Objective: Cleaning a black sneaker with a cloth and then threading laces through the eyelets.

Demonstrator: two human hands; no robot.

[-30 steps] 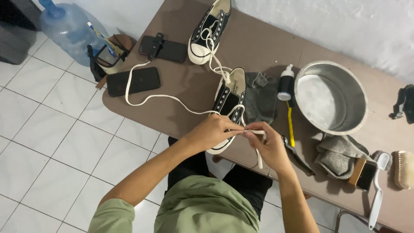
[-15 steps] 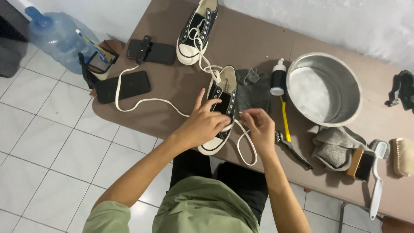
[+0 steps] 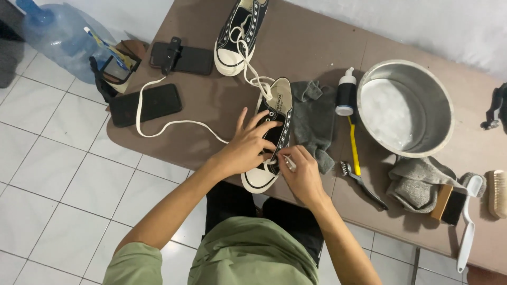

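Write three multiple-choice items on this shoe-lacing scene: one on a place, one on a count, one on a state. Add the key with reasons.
1. Where does the grey cloth lie?
A. Under the far sneaker
B. Right of the near sneaker
C. Inside the basin

2. How many sneakers are on the table?
A. One
B. Two
C. Three

3. What is in the metal basin?
A. Sudsy water
B. Nothing
C. Brushes

Key:
1 B: the cloth sits between the near sneaker and the small white-capped bottle.
2 B: the near sneaker lies under the left hand, and the far sneaker lies beyond it.
3 A: white foam covers the basin's bottom.
The right hand pinches the white lace tip beside the near sneaker.
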